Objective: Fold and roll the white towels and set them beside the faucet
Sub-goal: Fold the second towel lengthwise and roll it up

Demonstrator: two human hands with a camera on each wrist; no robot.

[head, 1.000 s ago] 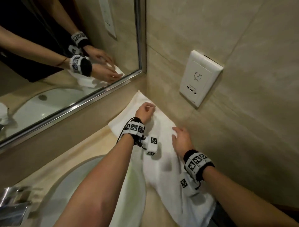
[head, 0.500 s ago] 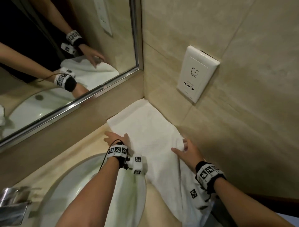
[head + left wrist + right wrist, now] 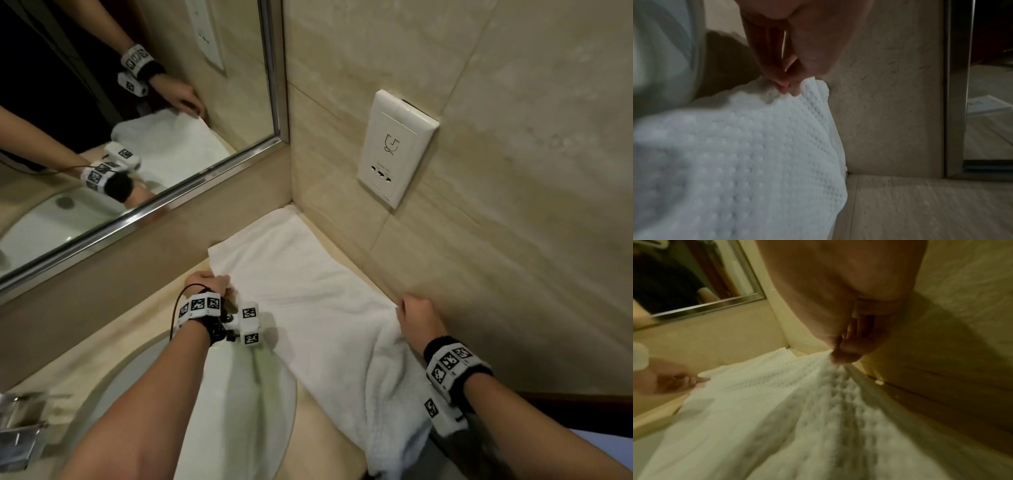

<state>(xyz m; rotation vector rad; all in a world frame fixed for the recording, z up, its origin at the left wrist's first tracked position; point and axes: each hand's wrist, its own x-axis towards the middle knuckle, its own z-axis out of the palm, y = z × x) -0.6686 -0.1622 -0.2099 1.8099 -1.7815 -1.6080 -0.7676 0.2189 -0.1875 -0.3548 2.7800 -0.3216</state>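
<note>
Both hands moved back from the far corner a sec ago; now the left hand (image 3: pixel 209 284) pinches the towel (image 3: pixel 308 298) edge mid-frame & the right hand (image 3: pixel 419 317) pinches the edge by the wall at right. The towel lies flat on the counter (image 3: pixel 113 342) in the center, so I think a fold comes next

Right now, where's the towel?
Head view: the towel lies spread on the counter in the wall corner, below the outlet, right of the sink, pinched by left hand and right hand.
</note>
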